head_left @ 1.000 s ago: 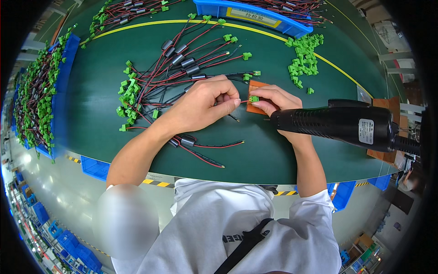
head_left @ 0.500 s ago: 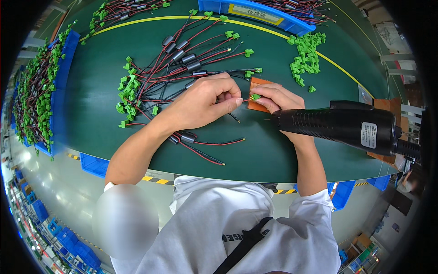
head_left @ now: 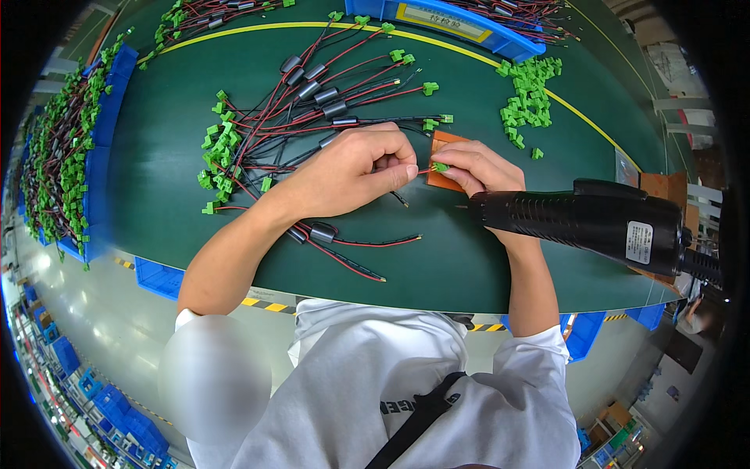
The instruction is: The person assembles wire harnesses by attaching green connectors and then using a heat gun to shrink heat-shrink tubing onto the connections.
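My left hand [head_left: 376, 164] is closed, thumb against fingertips, on a thin red wire [head_left: 424, 171]. That wire runs into a small green terminal connector [head_left: 441, 167], which my right hand [head_left: 483, 167] pinches between thumb and fingers. Both hands meet at an orange block [head_left: 448, 141] on the table, and the right fingers partly cover it. Under and beyond my left hand spread several red-and-black cables with dark cylindrical cores [head_left: 326, 95]. Some cable ends carry green connectors; others show bare wire tips. A black electric screwdriver [head_left: 578, 223] lies across, above my right wrist, its bit pointing left.
Loose green connectors [head_left: 530, 90] are heaped at the far right of the green table [head_left: 180, 86]. At the left edge a blue bin [head_left: 100, 168] is full of cables. Another blue bin [head_left: 453, 27] stands at the back, with more cables.
The whole picture has shifted very slightly. Both hands keep their grips on the wire and the green connector, with no clear movement between them.
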`<state>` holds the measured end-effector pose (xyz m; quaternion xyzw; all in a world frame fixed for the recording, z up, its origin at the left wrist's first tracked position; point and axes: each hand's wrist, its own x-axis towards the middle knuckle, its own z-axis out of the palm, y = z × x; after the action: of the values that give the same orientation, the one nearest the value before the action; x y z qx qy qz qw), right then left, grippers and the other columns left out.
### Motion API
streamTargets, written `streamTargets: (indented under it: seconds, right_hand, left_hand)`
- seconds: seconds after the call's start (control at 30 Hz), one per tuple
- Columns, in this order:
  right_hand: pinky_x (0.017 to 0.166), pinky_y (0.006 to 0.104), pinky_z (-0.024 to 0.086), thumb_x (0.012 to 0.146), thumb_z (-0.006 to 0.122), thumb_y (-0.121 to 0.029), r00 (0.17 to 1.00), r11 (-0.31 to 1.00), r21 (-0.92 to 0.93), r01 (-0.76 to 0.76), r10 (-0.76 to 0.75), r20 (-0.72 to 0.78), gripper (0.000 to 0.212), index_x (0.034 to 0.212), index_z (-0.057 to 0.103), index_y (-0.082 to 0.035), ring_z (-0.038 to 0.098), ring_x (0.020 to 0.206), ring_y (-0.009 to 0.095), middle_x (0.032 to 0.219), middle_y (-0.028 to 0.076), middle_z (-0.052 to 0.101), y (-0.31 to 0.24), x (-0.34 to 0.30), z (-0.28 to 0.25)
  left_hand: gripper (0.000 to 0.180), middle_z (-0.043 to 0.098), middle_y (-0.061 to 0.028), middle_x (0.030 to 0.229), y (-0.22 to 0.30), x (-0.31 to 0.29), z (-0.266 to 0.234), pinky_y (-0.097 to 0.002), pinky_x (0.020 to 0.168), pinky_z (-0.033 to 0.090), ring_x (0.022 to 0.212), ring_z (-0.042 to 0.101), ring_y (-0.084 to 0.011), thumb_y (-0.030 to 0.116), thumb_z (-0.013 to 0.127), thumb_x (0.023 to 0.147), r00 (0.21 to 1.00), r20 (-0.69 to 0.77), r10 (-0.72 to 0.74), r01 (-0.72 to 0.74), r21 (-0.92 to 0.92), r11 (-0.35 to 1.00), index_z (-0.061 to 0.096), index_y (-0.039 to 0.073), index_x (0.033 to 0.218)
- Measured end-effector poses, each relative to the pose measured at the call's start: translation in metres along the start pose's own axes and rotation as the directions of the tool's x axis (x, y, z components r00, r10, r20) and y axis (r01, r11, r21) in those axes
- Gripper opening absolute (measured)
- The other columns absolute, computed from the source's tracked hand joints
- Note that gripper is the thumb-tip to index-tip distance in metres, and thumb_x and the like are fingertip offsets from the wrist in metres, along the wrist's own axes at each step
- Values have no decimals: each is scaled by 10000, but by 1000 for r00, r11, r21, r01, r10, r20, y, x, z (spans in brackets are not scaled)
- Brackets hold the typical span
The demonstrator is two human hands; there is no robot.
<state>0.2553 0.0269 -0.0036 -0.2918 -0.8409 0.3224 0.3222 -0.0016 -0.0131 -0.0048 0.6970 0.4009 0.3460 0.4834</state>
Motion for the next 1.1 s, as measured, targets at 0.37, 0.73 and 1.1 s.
streamTargets:
  seconds: [0.37,0.73,1.1]
  right_hand:
    - [946,375,585,909,737,55,1000,999,39,-3,3,15,225,1119,758,-24,738,1036,292,1087,125,767,0,-2,1]
    - [932,368,584,920,733,45,999,997,78,-16,13,32,210,1116,755,-27,736,1031,286,1097,123,760,0,-2,1]
    - [850,345,581,887,770,29,1000,999,-43,28,-28,5,205,1082,781,-33,715,962,259,1080,112,724,-1,-1,1]
  left_hand:
    - [100,550,-13,917,3,-1,-2,-277,638,410,739,499,-93,102,687,1043,999,27,18,-18,10,1000,664,12,1007]
    - [100,550,-13,923,2,-1,-1,-279,644,415,745,506,-98,107,675,1049,999,29,20,-20,1,1000,665,15,1014]
    - [96,564,-47,915,2,0,3,-320,661,471,743,553,-152,94,713,1017,999,-26,47,-43,142,989,662,13,1019]
